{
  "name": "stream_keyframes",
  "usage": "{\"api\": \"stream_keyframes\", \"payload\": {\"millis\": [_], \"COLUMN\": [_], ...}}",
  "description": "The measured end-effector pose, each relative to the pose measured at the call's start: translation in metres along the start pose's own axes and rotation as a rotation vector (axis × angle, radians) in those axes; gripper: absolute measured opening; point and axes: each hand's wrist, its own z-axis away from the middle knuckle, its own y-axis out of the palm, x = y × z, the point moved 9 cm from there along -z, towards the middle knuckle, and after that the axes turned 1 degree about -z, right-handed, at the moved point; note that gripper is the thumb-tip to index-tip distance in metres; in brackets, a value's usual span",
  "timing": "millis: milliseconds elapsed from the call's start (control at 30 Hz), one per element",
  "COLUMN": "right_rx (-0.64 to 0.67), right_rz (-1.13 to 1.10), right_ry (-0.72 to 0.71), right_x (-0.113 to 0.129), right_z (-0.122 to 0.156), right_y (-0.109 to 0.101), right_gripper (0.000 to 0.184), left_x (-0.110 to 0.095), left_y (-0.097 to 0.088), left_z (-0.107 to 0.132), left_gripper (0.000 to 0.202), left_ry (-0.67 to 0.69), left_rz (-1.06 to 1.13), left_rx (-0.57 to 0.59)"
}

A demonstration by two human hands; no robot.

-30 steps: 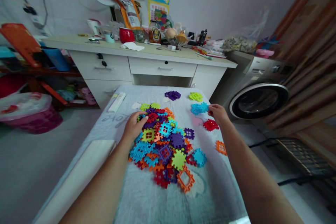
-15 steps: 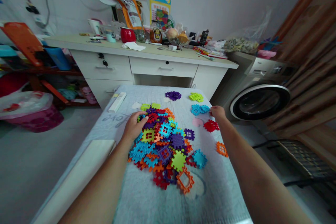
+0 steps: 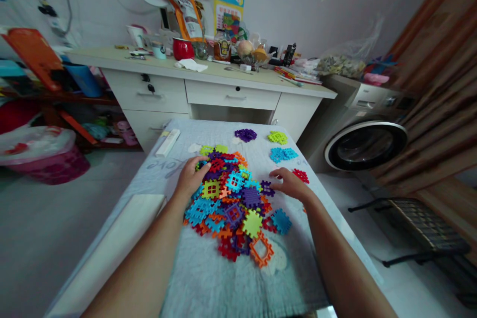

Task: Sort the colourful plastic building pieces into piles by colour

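On the cloth, the left hand rests curled against the pile, its hold unclear; the right hand, loosely open and seemingly empty, would best pinch the purple tile at the pile's right by its edge.

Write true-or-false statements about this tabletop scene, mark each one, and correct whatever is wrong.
1. The left hand touches the mixed pile of multicoloured notched plastic tiles. True.
2. The purple notched plastic cluster lies left of the lime-green plastic cluster. True.
3. The right hand is over the lime-green plastic cluster. False: the right hand is beside a purple, window-patterned square plastic tile.
4. The silver-grey front-loading washing machine stands left of the white desk. False: the washing machine stands right of the desk.
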Motion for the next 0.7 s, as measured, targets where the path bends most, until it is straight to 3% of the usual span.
{"api": "stream_keyframes", "payload": {"millis": [133, 433, 600, 700], "right_rx": [0.081, -0.010, -0.042, -0.059], "right_rz": [0.160, 0.082, -0.018, -0.102], "right_ry": [-0.053, 0.050, 0.084, 0.071], "right_x": [0.014, 0.001, -0.002, 0.005], "right_z": [0.011, 0.011, 0.002, -0.013], "right_y": [0.023, 0.017, 0.010, 0.000], "right_gripper": [0.039, 0.042, 0.015, 0.008], "left_x": [-0.001, 0.001, 0.002, 0.002], "left_y": [-0.001, 0.000, 0.001, 0.001], "left_z": [0.001, 0.001, 0.000, 0.000], "left_gripper": [0.036, 0.036, 0.037, 0.036], "left_ry": [-0.005, 0.000, 0.012, 0.008], "left_rz": [0.003, 0.002, -0.009, -0.012], "left_rx": [0.002, -0.002, 0.002, 0.003]}}
